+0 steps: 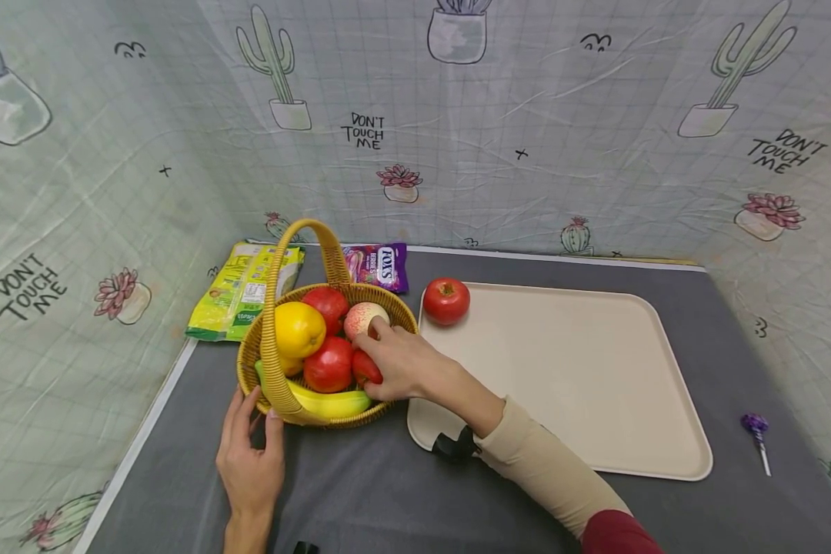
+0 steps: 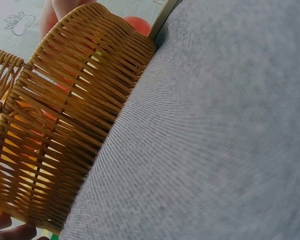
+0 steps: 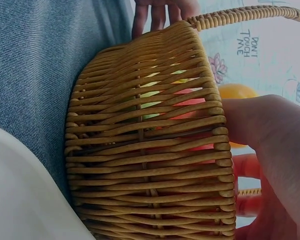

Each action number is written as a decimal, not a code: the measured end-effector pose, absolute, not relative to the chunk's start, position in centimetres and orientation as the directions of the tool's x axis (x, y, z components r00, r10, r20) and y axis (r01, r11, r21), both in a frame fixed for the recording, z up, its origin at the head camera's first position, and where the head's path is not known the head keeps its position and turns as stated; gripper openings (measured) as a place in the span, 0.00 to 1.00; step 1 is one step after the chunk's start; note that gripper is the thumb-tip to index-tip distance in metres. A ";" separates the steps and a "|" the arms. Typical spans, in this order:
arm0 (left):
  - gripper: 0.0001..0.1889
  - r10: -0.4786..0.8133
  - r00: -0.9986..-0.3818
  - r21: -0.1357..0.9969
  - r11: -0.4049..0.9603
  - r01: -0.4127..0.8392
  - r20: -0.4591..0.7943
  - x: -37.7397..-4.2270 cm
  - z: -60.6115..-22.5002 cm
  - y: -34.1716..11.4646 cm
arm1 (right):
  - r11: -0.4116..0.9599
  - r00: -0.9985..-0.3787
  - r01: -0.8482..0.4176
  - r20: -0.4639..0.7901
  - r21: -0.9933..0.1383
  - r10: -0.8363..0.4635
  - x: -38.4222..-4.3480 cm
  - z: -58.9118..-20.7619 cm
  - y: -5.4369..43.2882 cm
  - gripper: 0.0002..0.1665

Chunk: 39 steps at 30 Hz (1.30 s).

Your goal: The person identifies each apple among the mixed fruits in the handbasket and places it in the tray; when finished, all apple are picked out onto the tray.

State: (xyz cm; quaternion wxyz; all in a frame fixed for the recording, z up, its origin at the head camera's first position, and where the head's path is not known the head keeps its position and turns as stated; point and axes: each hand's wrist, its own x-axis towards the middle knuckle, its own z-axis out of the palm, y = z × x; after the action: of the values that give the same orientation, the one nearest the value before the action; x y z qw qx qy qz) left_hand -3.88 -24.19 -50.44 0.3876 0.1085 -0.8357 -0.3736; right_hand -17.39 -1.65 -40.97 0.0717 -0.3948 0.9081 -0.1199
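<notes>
My right hand [image 1: 402,362] reaches into the yellow wicker basket [image 1: 398,300] and grips a red apple [image 1: 365,368] at its right side, thumb toward the front rim. Beside those fingers sits a pale speckled peach [image 1: 362,317]. Also in the basket are a red pomegranate [image 1: 328,365], another red fruit [image 1: 327,306], a yellow fruit [image 1: 299,329] and a banana [image 1: 328,402] along the front. My left hand [image 1: 251,454] touches the basket's front left side with fingers and thumb spread. In the right wrist view, the basket wall [image 3: 155,150] partly hides the right hand's hold.
A red apple [image 1: 446,301] lies on the upper left corner of a beige tray [image 1: 561,369], right of the basket. Behind the basket are a yellow-green packet [image 1: 238,288] and a purple candy bag [image 1: 381,266]. A purple lollipop [image 1: 755,424] lies at the far right.
</notes>
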 end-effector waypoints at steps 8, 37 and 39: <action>0.22 -0.472 -0.673 0.705 0.702 0.104 0.570 -3.9 -50.5 -24.2 | 0.654 -0.663 -0.712 -0.061 -0.257 -0.746 -17.5 -41.0 -1.7 0.37; 0.22 -0.475 -0.673 0.707 0.699 0.102 0.567 -3.8 -50.1 -24.0 | 0.600 -0.679 -0.644 -0.006 -0.474 -0.734 -17.6 -38.9 -0.6 0.36; 0.22 -0.474 -0.672 0.706 0.701 0.104 0.569 -3.8 -50.2 -24.0 | 0.592 -0.685 -0.629 -0.002 -0.504 -0.729 -17.6 -38.7 -0.4 0.35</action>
State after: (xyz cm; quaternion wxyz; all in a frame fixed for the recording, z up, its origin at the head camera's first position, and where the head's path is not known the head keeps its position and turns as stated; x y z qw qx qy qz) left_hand -3.78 -23.98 -50.25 0.3896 0.1108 -0.8358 -0.3706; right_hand -17.62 -0.43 -38.74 0.1044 -0.3832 0.8860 -0.2392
